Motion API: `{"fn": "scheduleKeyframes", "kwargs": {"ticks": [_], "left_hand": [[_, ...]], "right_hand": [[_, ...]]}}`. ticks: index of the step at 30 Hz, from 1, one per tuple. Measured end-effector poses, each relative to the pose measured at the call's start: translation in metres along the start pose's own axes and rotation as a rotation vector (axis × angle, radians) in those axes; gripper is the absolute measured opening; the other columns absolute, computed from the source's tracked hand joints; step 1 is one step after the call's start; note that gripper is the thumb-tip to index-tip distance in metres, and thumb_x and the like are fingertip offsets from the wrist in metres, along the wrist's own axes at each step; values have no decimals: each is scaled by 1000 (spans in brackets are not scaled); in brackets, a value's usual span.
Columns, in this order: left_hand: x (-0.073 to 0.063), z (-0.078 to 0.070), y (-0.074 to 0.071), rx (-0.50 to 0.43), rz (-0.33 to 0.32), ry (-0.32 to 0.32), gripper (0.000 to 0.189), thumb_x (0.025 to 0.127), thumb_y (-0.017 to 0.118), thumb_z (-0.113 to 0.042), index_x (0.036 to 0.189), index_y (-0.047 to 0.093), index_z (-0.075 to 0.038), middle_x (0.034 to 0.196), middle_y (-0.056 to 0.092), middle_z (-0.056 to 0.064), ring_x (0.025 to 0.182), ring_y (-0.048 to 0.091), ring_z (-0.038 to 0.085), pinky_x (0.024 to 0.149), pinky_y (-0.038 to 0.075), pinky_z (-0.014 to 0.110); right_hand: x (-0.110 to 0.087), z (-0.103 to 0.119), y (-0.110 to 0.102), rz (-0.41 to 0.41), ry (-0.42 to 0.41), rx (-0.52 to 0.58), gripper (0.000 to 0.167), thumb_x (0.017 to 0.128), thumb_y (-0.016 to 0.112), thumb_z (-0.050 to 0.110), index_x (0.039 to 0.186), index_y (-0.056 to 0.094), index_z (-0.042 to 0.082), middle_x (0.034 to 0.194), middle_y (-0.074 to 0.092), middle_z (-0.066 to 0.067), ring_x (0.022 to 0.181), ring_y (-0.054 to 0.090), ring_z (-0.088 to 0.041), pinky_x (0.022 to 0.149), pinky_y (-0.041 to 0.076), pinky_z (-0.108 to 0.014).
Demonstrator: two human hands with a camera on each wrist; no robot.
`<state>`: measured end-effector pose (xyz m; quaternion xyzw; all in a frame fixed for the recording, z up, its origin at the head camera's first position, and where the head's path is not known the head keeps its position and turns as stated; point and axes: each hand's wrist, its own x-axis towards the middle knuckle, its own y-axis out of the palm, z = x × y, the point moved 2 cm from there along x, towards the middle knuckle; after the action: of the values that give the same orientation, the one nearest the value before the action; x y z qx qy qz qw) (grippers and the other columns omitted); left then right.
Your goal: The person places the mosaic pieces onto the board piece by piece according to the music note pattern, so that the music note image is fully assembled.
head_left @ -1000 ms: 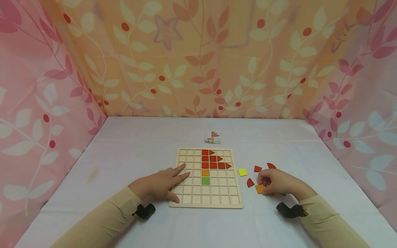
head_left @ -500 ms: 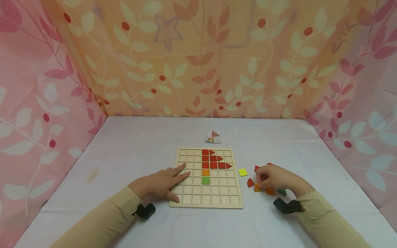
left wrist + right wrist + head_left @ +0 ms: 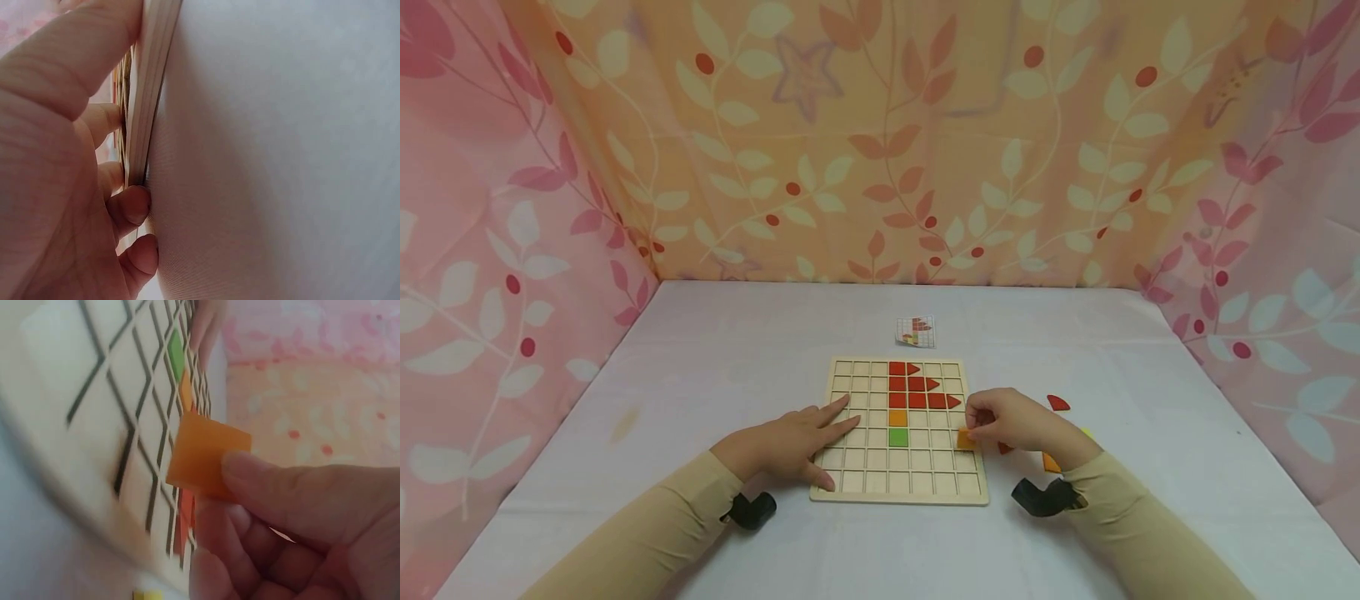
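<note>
My right hand (image 3: 1022, 423) pinches an orange square tile (image 3: 966, 439) between thumb and fingers, over the right edge of a wooden grid board (image 3: 853, 483). The right wrist view shows the thumb (image 3: 256, 478) flat against the tile's face. Spread fingers of my left hand (image 3: 782, 446) rest on the board's left side, and in the left wrist view the thumb lies across its edge (image 3: 150, 94). Set in the grid are red squares with pointed red end pieces (image 3: 916, 400), an orange square (image 3: 897, 417) and, just below it, a green square (image 3: 897, 437).
A small printed pattern card (image 3: 915, 331) lies behind the board. To the right, partly behind my right hand and wrist, are loose pieces: a red quarter-round (image 3: 1057, 402), another red piece (image 3: 1005, 448) and an orange one (image 3: 1052, 463). Patterned cloth walls (image 3: 880, 167) enclose the table.
My right hand has picked the orange square from the loose pieces and carried it left to the board's right edge. The left hand has stayed in place.
</note>
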<state>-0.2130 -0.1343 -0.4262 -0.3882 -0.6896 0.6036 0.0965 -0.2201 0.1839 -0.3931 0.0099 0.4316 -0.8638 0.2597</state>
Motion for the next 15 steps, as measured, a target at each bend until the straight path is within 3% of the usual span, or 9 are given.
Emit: {"fn": "scheduleKeyframes", "kwargs": {"ticks": [8,15], "left_hand": [[1,0,0,2,-1,3,97,69,54,-70,147,11,-33,154,-6,-1,137,17,30,105,23,49],[0,0,-1,-2,-3,11,96,69,55,-69,147,12,-32,154,-5,0,137,18,31,105,23,50]], "right_hand": [[20,26,20,-19,-143,-6,15,80,70,11,74,57,15,68,52,4,70,49,-14,62,41,-29],[33,42,36,17,-249,-61,16,79,71,11,71,59,18,66,53,9,65,49,-9,60,43,-24]]}}
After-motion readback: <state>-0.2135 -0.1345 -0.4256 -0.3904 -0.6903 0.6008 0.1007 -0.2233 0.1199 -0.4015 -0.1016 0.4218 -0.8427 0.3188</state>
